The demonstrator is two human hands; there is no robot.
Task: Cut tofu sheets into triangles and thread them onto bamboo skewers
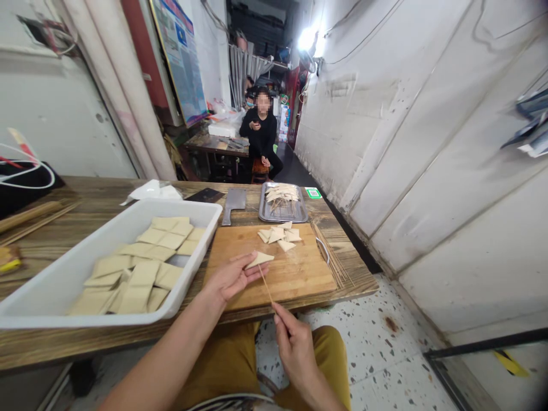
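Observation:
My left hand (235, 276) is closed on a pale triangular piece of tofu sheet (260, 260), thumb on top and fingers beneath, above the near part of a wooden cutting board (299, 277). Between the thumb and fingers of my right hand (293, 337) is a thin wooden skewer (266, 285). The skewer slants up to the left, and its far end meets the edge of the triangle; I cannot tell how deep it goes in. Several loose tofu triangles (280, 234) lie in a cluster at the back of the board.
Left of the board stands a white plastic tub (199, 257) of tofu sheets. Behind are a cleaver (234, 204), a black phone (205, 195) and a metal tray (262, 211) of skewered pieces. Bare skewers (338, 260) lie at right. A person (262, 128) sits beyond the table.

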